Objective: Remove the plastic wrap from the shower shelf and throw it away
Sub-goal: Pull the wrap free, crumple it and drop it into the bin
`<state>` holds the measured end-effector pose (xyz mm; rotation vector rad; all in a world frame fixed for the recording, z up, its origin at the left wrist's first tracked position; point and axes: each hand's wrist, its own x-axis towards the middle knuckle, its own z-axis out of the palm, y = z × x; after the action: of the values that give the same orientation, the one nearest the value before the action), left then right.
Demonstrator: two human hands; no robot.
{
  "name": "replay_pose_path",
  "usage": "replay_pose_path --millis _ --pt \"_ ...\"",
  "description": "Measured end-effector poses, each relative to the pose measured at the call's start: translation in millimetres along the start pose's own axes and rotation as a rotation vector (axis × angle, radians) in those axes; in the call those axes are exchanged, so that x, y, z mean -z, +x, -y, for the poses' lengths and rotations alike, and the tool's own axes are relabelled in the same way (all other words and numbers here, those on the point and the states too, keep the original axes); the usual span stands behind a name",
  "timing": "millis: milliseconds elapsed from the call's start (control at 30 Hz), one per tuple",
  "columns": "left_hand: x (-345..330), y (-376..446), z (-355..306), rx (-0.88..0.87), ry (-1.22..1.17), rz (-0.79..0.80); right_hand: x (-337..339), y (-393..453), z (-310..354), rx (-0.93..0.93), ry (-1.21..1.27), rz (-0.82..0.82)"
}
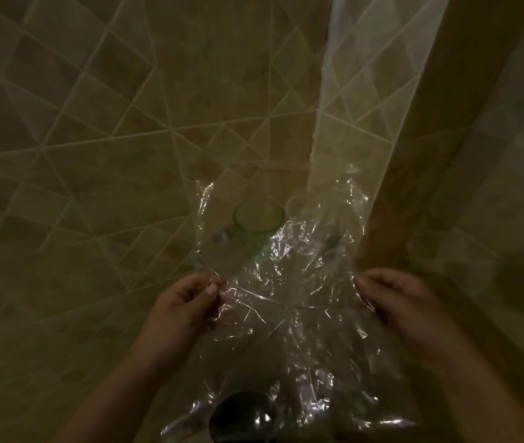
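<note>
Head view: left hand [187,302] and right hand [394,298], set apart, each pinch a side edge of the crinkled clear plastic wrap [286,282] before the tiled shower wall [94,123].

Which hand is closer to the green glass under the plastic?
Left. The left hand is just below and slightly left of the green glass; the right hand is farther off, below and right.

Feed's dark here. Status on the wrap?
Left hand and right hand pinching plastic wrap edges. Wrap still over shelf. Green-tinted cup under it.
</note>
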<state>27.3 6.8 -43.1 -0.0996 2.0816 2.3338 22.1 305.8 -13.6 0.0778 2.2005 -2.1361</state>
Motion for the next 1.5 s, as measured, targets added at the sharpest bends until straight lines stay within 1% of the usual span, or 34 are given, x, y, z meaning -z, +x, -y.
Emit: replay_pose_path --millis 67,167,233,400,467,567,633,767,933,967,1000,1067,1100,1167,1233,1300,1367,1433,1500 --pt "0 0 -1 -0.006 -0.019 0.007 0 5 -5 0.035 -0.014 -0.058" --pt "7 3 -3 -0.026 -0.046 -0.038 6 7 -10 0.037 -0.047 -0.107" --pt "11 4 -4 -0.027 -0.065 -0.045 12 6 -15 0.025 -0.059 -0.086" --pt "11 2 -3 -0.025 -0.044 0.038 14 4 -17 0.048 -0.048 0.045" --pt "13 2 -5 -0.023 -0.028 0.052 15 7 -16 0.068 -0.033 0.031" --pt "18 4 -6 -0.021 0.057 0.061 17 9 -17 0.075 -0.023 -0.022" --pt "21 4 -6 -0.020 0.060 0.078 17 9 -22 0.068 0.054 -0.044" --pt "20 4 -6 -0.002 -0.120 0.184 17 8 -25 0.039 0.255 -0.024" --pt "20 4 -12 0.005 -0.254 0.164 24 6 -17 -0.023 0.342 0.097" --pt "20 5 -14 0.019 -0.263 0.157 25 6 -15 -0.025 0.295 0.100" --pt "21 6 -17 0.039 -0.250 0.155 26 7 -12 -0.016 0.198 0.099" --pt "20 8 -21 0.034 -0.198 0.176 24 7 -5 0.033 -0.066 0.103" --pt "19 9 -22 0.007 -0.185 0.198 21 8 -1 0.066 -0.163 0.114" --pt "19 12 -25 -0.039 -0.140 0.255 16 7 5 0.128 -0.262 0.131" --pt "22 13 -27 -0.076 -0.006 0.279 15 7 11 0.160 -0.262 0.104" --pt "23 12 -32 -0.130 0.127 0.248 18 4 17 0.185 -0.297 0.114" --pt "21 10 -39 -0.191 0.155 0.227 24 2 19 0.192 -0.454 0.159" --pt "15 9 -46 -0.278 0.177 0.222 27 -1 20 0.145 -0.667 0.227" --pt "9 7 -56 -0.370 0.211 0.249 24 -3 22 0.122 -0.822 0.235"
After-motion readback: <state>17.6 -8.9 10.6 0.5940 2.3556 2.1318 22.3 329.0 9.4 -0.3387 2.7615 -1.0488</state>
